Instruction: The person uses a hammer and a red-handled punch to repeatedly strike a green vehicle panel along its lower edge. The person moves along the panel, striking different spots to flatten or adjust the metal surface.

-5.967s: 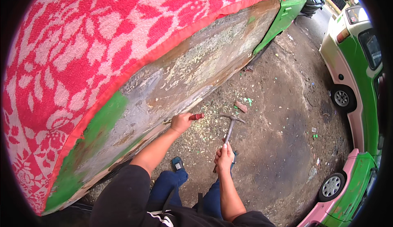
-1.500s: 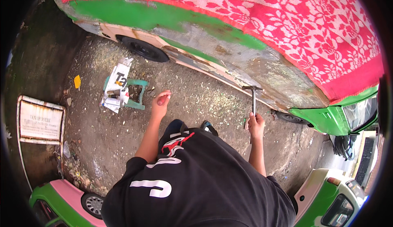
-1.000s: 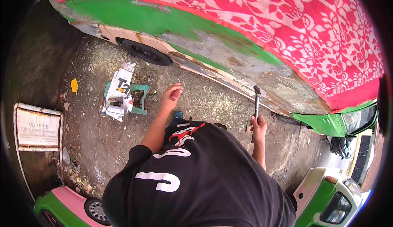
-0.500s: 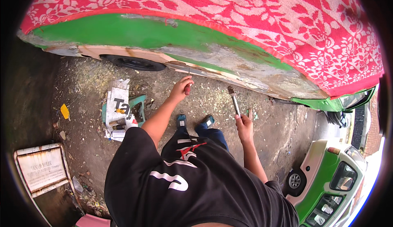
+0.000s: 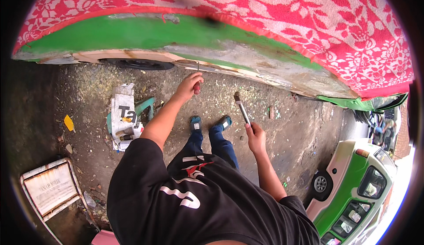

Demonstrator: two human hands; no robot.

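Observation:
My left hand (image 5: 191, 84) grips a red-handled tool (image 5: 196, 88), whose thin metal shaft points up toward the lower edge of a vehicle's scraped body panel (image 5: 238, 55). My right hand (image 5: 255, 134) holds the silver shaft of a hammer (image 5: 242, 111), its dark head angled over the littered ground. A red and white floral cloth (image 5: 274, 2) drapes over the green, grey and cream vehicle. Its dark wheel (image 5: 137, 65) shows above and left of my left hand. My feet (image 5: 195, 122) stand on the ground below both hands.
A teal stool (image 5: 145, 104) carrying white printed sheeting (image 5: 121, 103) and small tools stands at left. A yellow scrap (image 5: 68, 122) lies nearby. A rusty white sign (image 5: 51, 182) is at lower left. A green and white vehicle (image 5: 349, 192) is parked at right. Paint flakes cover the ground (image 5: 287, 148).
I have turned from earlier, bringing the stool and sign into view. Lately my left hand has risen closer to the panel, and my right hand's hammer has swung leftward, its head lower.

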